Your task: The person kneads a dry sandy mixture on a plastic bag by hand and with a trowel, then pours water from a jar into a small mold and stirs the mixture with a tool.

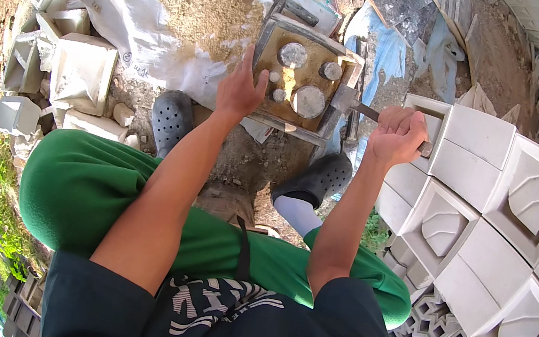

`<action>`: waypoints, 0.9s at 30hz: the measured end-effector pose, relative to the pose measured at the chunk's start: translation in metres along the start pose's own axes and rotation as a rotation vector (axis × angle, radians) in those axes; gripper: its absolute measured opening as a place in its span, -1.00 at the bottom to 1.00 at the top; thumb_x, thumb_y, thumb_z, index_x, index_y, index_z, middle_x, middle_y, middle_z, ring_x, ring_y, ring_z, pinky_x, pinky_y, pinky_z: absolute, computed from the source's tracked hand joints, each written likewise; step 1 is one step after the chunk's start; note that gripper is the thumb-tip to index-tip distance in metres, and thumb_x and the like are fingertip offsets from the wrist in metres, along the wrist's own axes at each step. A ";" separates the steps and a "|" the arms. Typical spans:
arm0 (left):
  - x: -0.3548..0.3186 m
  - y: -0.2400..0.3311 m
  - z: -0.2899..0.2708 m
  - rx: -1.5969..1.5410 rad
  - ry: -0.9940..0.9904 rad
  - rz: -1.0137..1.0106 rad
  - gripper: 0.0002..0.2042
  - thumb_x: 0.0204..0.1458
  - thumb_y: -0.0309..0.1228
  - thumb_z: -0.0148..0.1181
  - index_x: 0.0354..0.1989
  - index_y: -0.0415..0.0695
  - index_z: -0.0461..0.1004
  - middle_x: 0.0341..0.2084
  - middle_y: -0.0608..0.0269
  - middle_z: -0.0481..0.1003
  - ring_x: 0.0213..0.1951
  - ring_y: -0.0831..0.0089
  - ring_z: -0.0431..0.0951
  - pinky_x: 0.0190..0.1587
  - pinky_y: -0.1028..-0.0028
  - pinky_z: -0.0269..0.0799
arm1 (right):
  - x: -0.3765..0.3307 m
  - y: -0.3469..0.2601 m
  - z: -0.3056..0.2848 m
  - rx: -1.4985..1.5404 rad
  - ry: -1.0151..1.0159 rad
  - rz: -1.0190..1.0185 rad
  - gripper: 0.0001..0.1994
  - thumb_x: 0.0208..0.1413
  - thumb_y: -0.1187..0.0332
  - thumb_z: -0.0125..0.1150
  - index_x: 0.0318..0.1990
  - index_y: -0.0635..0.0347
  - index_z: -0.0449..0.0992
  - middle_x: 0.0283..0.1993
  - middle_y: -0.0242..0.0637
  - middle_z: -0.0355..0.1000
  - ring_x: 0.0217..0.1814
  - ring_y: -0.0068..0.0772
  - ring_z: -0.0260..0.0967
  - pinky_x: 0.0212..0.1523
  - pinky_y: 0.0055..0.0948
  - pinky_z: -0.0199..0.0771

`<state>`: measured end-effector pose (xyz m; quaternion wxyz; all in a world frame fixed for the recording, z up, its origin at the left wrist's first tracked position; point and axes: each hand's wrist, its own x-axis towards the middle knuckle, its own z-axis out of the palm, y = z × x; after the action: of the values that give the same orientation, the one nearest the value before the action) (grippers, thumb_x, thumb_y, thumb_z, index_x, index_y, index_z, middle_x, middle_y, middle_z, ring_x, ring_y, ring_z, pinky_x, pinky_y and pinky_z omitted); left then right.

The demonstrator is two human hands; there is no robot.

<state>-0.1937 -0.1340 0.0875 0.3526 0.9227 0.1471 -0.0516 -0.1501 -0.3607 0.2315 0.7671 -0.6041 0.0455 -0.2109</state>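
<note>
A square metal mould (303, 79) with round grey plugs in its sandy bed lies on the ground in front of me. My left hand (239, 90) rests flat on the mould's near left edge, fingers spread. Gripped in my right hand (398, 134) is a dark metal handle (366, 111) that sticks out from the mould's right side. I sit with green trousers and dark perforated clogs (173, 119) on either side of the mould.
A heap of sand (203, 6) lies on white sacking behind the mould. Stacked white cast blocks (490, 196) with leaf reliefs fill the right. More white blocks (80, 71) stand at the left, with grass beyond. Blue sheeting (386, 53) lies at the back.
</note>
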 end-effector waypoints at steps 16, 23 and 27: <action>-0.001 -0.005 0.002 0.045 0.015 0.005 -0.34 0.18 -0.10 -0.03 0.38 -0.18 0.01 0.06 -0.19 0.45 -0.04 -0.12 0.53 -0.05 0.04 0.45 | 0.018 -0.006 0.016 -0.035 -0.057 0.029 -0.60 0.12 0.43 -0.05 -0.73 0.02 -0.01 -0.77 -0.50 -0.05 -0.74 -0.64 -0.19 -0.68 -0.49 -0.21; -0.004 0.002 0.003 0.026 0.057 0.033 -0.35 0.19 -0.10 -0.04 0.38 -0.16 -0.01 0.00 -0.15 0.48 -0.09 -0.12 0.54 -0.07 0.04 0.44 | 0.007 0.010 0.026 -0.165 -0.053 0.103 -0.66 0.14 0.48 -0.05 -0.67 0.08 0.06 -0.70 -0.56 -0.04 -0.70 -0.72 -0.17 -0.68 -0.54 -0.23; -0.004 0.003 0.000 0.042 0.032 0.012 -0.35 0.19 -0.11 -0.05 0.38 -0.16 -0.01 0.02 -0.15 0.47 -0.08 -0.12 0.53 -0.05 0.05 0.43 | -0.001 0.030 0.024 -0.121 -0.058 0.188 -0.62 0.16 0.49 -0.07 -0.69 0.07 0.04 -0.71 -0.55 -0.02 -0.70 -0.73 -0.17 -0.69 -0.55 -0.25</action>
<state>-0.1966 -0.1365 0.0901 0.3309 0.9316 0.1458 -0.0378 -0.1349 -0.3333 0.2089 0.7466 -0.6483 0.0924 -0.1175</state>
